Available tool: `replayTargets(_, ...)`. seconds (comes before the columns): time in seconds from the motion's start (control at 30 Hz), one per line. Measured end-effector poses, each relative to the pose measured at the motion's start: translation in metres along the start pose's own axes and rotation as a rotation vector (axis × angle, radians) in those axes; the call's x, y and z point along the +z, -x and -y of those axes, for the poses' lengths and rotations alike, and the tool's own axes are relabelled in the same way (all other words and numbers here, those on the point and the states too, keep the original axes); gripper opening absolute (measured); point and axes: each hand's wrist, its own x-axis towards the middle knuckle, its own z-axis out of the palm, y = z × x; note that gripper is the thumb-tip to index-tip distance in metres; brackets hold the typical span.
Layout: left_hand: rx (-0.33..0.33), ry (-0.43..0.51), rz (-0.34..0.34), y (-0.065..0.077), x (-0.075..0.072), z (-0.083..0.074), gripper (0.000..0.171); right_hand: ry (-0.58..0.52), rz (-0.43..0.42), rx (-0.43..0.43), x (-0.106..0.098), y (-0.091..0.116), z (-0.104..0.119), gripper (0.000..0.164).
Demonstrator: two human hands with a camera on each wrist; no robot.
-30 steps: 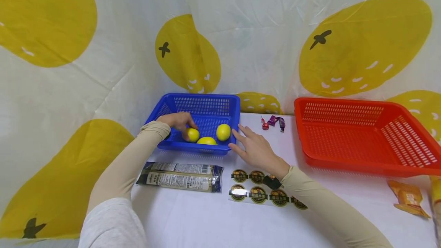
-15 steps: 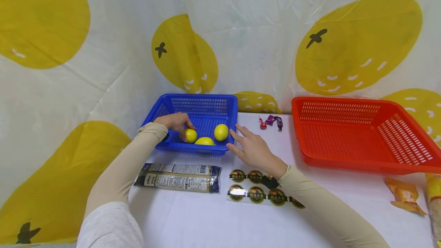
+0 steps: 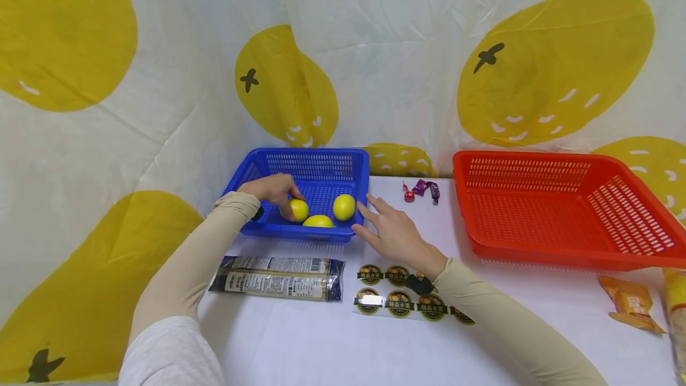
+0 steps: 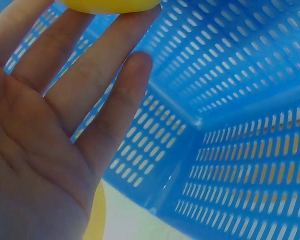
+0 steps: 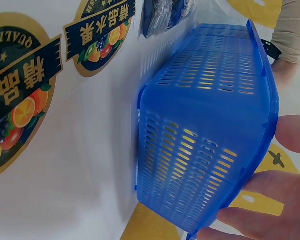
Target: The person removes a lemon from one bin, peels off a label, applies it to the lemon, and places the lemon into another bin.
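Observation:
Inside the blue basket (image 3: pixel 308 232), my left hand (image 3: pixel 273 189) grips a yellow lemon (image 3: pixel 298 210) between thumb and fingers. In the left wrist view, that lemon (image 4: pixel 110 4) shows at the fingertips, cut off by the top edge. A second lemon (image 3: pixel 318 221) lies by the near wall, partly hidden behind it. The third lemon (image 3: pixel 344 207) is near the right wall. My right hand (image 3: pixel 399 234) has its fingers spread at the basket's right rim. From the right wrist view, its fingertips are right at the rim of the blue basket (image 5: pixel 205 120).
A red basket (image 3: pixel 536 255) stands to the right. Small wrapped candies (image 3: pixel 420 189) lie between the baskets. In front are a long dark packet (image 3: pixel 278 282) and a sheet of round stickers (image 3: pixel 399 302). An orange wrapped snack (image 3: pixel 632 302) is at the far right.
The head view has shifted slightly. Both hands keep almost the same place, the left at the lemon and the right at the basket rim.

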Motion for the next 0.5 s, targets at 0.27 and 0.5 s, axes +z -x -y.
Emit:
replayTargets(0.27, 0.04, -0.027, -0.14, 0.014, -0.014, -0.01, 0.059, -0.027, 0.031, 0.021, -0.001, 0.002, 0.003, 0.065)
replayTargets(0.5, 0.084, -0.058, -0.295, 0.03, -0.024, -0.03, 0.063, -0.051, 0.047, 0.057, -0.009, 0.013, -0.002, 0.071)
